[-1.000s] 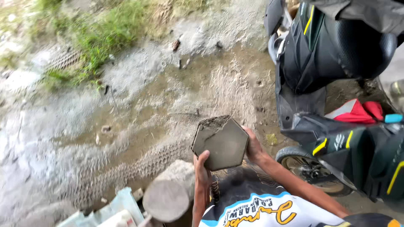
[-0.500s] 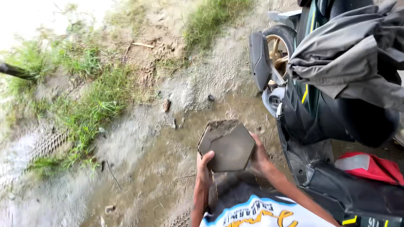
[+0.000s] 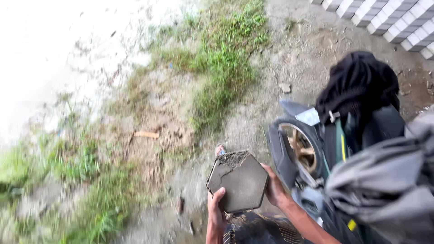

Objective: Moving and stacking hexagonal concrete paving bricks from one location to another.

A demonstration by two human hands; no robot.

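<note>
Head view, looking straight down: both hands are carrying a grey hexagonal concrete paving block (image 3: 239,181) with a crumbly lump of wet cement on its top corner. Left hand (image 3: 217,208) is clamped on the block's lower left edge, thumb lying over the face, so that grip is clenched around the block. Right hand (image 3: 274,186) presses flat against the block's right edge, fingers wrapped behind it, also grasping the block. So the block sits between the two hands, held up in front of the person's dark printed shirt (image 3: 253,228), tilted a bit with its flat face toward the camera.

Just right of the block there's a parked black motorbike (image 3: 325,149), its gold-spoked wheel (image 3: 302,151) nearest the right hand. A black cloth bundle (image 3: 357,83) sits on the bike above the wheel, and a grey jacket (image 3: 384,190) is draped lower down. Left of and beyond the block is muddy ground (image 3: 253,117) with a patch of green grass (image 3: 224,63). A stack of pale paving blocks (image 3: 393,22) is well beyond the bike, top right corner. A foot in a sandal (image 3: 220,149) peeks out just above the block.
</note>
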